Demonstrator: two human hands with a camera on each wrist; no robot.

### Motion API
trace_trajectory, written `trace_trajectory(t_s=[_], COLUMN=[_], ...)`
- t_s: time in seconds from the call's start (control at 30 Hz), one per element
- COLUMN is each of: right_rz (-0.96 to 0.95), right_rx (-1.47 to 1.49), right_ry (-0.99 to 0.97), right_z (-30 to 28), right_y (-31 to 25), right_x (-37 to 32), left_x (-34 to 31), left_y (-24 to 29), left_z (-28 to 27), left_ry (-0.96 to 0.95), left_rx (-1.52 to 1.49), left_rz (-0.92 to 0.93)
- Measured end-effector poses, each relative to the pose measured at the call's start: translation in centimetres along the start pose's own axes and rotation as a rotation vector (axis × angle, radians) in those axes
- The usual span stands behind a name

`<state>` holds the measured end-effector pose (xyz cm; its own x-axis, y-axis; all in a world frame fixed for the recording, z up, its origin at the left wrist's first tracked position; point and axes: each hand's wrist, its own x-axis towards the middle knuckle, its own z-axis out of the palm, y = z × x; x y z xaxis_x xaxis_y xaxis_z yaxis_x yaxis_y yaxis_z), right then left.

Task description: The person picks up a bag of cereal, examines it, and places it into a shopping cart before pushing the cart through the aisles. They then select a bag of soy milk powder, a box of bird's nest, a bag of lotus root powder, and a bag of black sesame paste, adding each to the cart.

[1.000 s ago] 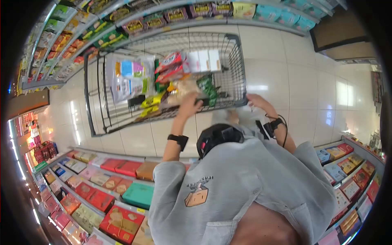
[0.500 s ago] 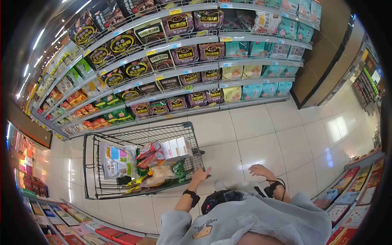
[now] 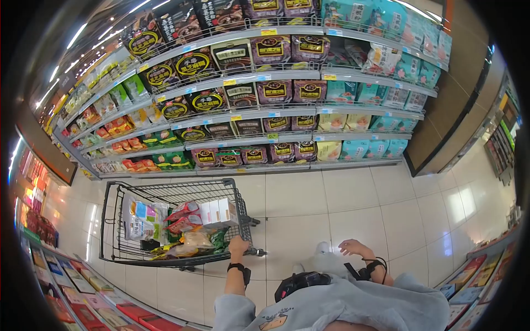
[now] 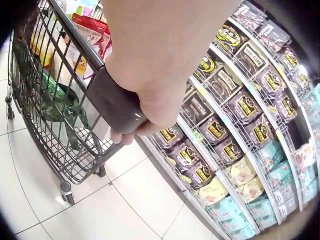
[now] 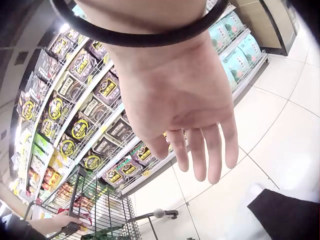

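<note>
A wire shopping cart (image 3: 171, 190) stands at the lower left of the head view. My left hand (image 3: 238, 247) grips its near right corner; in the left wrist view the fingers of that hand (image 4: 152, 102) curl round the dark corner piece (image 4: 116, 102). Inside the cart lie a large white bag (image 3: 144, 220), red packs (image 3: 184, 219), white boxes (image 3: 220, 213), a beige bag (image 3: 197, 240) and a green pack (image 3: 220, 239). My right hand (image 3: 355, 248) hangs over the floor with nothing in it, its fingers loosely extended in the right wrist view (image 5: 187, 110).
Shelves (image 3: 251, 113) of dark, purple and teal packs run along the far side. A brown pillar (image 3: 450, 110) stands at their right end. Low displays of boxes (image 3: 94, 298) line the near left and near right (image 3: 475, 276). Tiled floor (image 3: 298, 193) lies between.
The head view has tilted up from the cart to the shelves. My left hand has gone from above the goods, past the corner, to gripping it. The cart appears farther left.
</note>
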<state>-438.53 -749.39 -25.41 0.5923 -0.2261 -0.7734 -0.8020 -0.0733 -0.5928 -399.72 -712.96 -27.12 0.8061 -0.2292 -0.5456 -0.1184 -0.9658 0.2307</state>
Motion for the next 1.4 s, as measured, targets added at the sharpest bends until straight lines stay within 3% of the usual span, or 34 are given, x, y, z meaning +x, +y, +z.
trace_trajectory(t_s=[0.2,0.33,0.4,0.5,0.7,0.8,0.87,0.93,0.97,1.0,1.07,1.13,1.17,1.2,1.27,1.3,1.4], right_rz=[-0.028,-0.042,-0.075,-0.159,-0.274,-0.295,-0.313,-0.294,-0.265,-0.237,-0.181,-0.162,-0.134,-0.132,-0.113,-0.105,-0.140], right_rx=[-0.084,-0.141,-0.152,-0.193,-0.169,-0.139,-0.162,0.007,-0.026,-0.057,-0.121,-0.146,-0.168,-0.169,-0.135,-0.124,-0.078], right_ry=[-0.141,-0.199,-0.213,-0.245,-0.249,-0.205,-0.170,-0.247,-0.250,-0.253,-0.271,-0.260,-0.256,-0.244,-0.180,-0.169,-0.014], right_z=[-0.7,-2.2,-3.4,-5.4,-9.9,-10.4,-11.5,-12.5,-12.7,-12.8,-13.4,-14.2,-14.7,-15.5,-17.2,-17.7,-20.2], right_y=[-2.6,-6.6,-9.4,-13.7,-23.7,-27.1,-28.2,-27.9,-27.4,-27.2,-28.1,-29.5,-30.3,-31.2,-34.7,-36.2,-39.9], right_x=[6.5,12.3,16.2,21.9,29.8,31.9,33.2,34.6,35.9,37.4,38.8,40.6,41.5,42.1,42.8,42.5,39.7], left_x=[1.7,3.9,5.2,5.8,6.2,6.5,7.5,9.2,10.4,9.5,12.2,20.6,22.8,24.3,26.4,28.4,32.4], left_y=[-3.5,-6.6,-8.8,-9.8,-10.8,-11.9,-13.3,-14.1,-14.1,-9.5,-6.3,-9.9,-7.6,-3.7,3.0,4.2,6.6], left_z=[-1.6,-2.2,-1.7,-2.4,-2.8,-3.1,-4.0,-3.8,-5.2,-8.3,-12.9,-16.2,-22.2,-27.9,-38.6,-43.4,-56.9], left_ry=[0.301,0.260,0.366,0.316,0.302,0.439,0.179,0.079,-0.071,0.141,0.541,0.810,0.706,0.676,0.875,0.838,0.876], left_rx=[0.059,0.083,0.068,-0.006,-0.062,-0.066,-0.153,-0.152,-0.201,-0.145,-0.083,-0.187,-0.267,-0.303,-0.273,-0.326,-0.378], left_rz=[-0.051,-0.175,-0.152,-0.188,-0.437,-0.423,-0.608,-0.604,-0.641,-0.677,-0.557,-0.103,0.072,0.030,0.426,0.524,0.620])
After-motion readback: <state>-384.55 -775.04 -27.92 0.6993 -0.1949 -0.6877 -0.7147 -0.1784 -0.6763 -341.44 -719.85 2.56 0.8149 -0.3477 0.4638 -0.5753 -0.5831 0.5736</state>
